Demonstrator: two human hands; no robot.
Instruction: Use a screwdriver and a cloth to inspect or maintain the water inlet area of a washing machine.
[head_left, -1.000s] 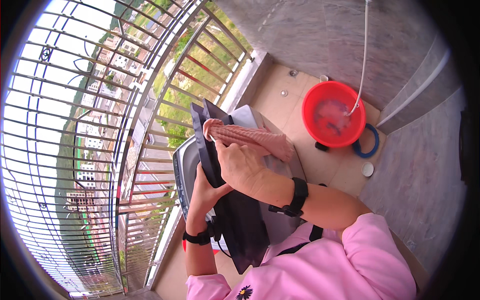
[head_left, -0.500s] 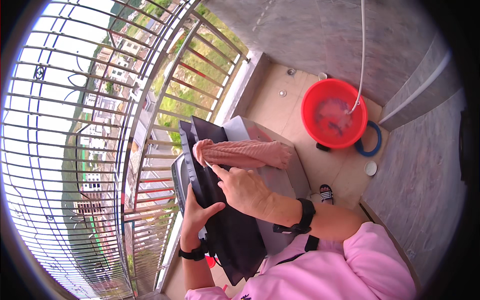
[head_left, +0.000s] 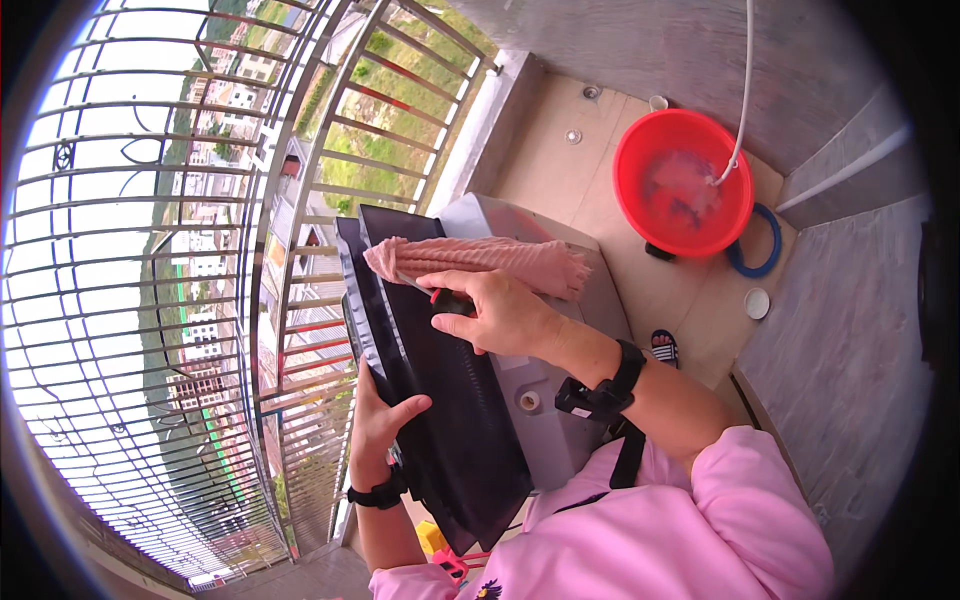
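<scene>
A screwdriver [head_left: 452, 303] with a red-and-black handle sits in my right hand [head_left: 505, 315], which is closed round it. Its thin shaft reaches the bunched left end of a pink ribbed cloth [head_left: 480, 262]; whether the tip is inside the cloth is hidden. The cloth lies across the black panel [head_left: 450, 400] of a grey boxy appliance [head_left: 555, 400]. My left hand [head_left: 380, 415] grips the panel's left edge, thumb on top and fingers out of sight behind it.
A red basin [head_left: 630, 185] of water with a white hose [head_left: 745, 90] stands on the tiled floor, beside a blue ring [head_left: 770, 245] and a small white bowl [head_left: 757, 303]. Metal railings [head_left: 330, 150] run along the left. Yellow and red items [head_left: 432, 538] lie below the appliance.
My right hand has shifted up and turned, so the screwdriver handle now shows. The cloth's bunched end sits farther left and higher in view. My left hand keeps its grip; the view has tilted slightly.
</scene>
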